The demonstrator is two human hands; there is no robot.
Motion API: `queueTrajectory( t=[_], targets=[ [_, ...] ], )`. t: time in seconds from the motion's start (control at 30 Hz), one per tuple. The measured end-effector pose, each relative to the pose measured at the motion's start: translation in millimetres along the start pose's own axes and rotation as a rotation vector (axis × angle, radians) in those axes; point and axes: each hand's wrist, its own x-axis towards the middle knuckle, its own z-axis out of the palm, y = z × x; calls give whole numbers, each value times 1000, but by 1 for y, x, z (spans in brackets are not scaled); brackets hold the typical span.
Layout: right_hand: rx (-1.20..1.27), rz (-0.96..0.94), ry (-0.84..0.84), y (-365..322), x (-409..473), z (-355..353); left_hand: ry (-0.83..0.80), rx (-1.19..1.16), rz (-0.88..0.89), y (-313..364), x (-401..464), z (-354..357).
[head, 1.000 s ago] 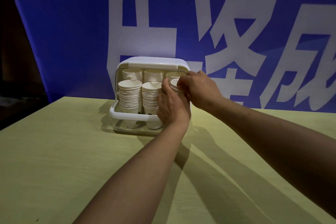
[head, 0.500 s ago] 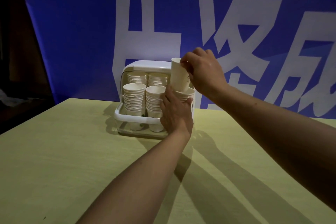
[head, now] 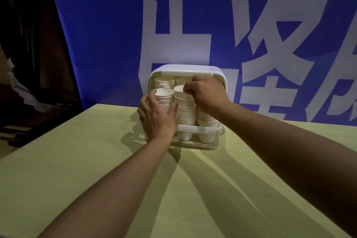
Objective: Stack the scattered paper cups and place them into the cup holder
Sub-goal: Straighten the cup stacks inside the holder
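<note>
Both hands are at the cup holder (head: 218,75) in the head view, the only view here, so everything comes from it. Your left hand (head: 156,117) wraps the front-left stack (head: 164,98), fingers on its left side and thumb up its right, curled round the cups; looks like you hold it to keep the column upright and out of the way while the other hand works. Your right hand (head: 205,91) sits on top of the front-middle stack (head: 185,110), fingertips bunched at the rim of the top cup (head: 178,89), pinching or pressing it; probably seating that cup down onto the pile, though exact finger contact is partly hidden by the knuckles. Front-right stack (head: 207,121) is lower than the other two and mostly covered by your right wrist. Back row stacks (head: 163,82) sit behind, under the white lid (head: 185,69), which is tipped up and back so the front stays open for loading. Clear base tray (head: 219,135) with its white front rail holds the cup bottoms in place, which is why the stacks stand without leaning. Holder sits at the far edge of the yellow-green table (head: 77,160), up against the blue banner (head: 106,25) with big white characters. No loose cups show on the table, so my read is the task is nearly done, just levelling the piles. Risk: pressing hard on the middle stack could jam cups or tip the column; the left-hand brace helps with that.
</note>
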Motion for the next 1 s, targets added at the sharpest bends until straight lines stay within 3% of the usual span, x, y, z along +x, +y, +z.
queueTrajectory(
  t=[0.1, 0.23, 0.33, 0.47, 0.73, 0.8, 0.9, 1.0],
  targets=[
    [8, -10, -102, 0, -5, 3, -124, 8, 94, -7, 5, -1],
    [-8, 42, -70, 7, -21, 1, -297, 51, 214, -6, 10, 0],
    [107, 326, 55, 11, -48, 7, -343, 68, 218, -8, 13, 3],
    [349, 574, 4, 18, -67, 23, -334, 103, 192, -7, 10, 9],
    [453, 585, 35, 27, -65, 35, -312, 152, 207, -5, 4, 14],
    [390, 552, 108, 32, -67, 33, -225, 146, 225, -6, 11, 11],
    [467, 565, 230, 45, -59, 22, -104, -16, 101, -5, 44, -1],
    [643, 607, 139, 57, -44, 13, -305, -171, -37, -6, 80, -9]
  ],
)
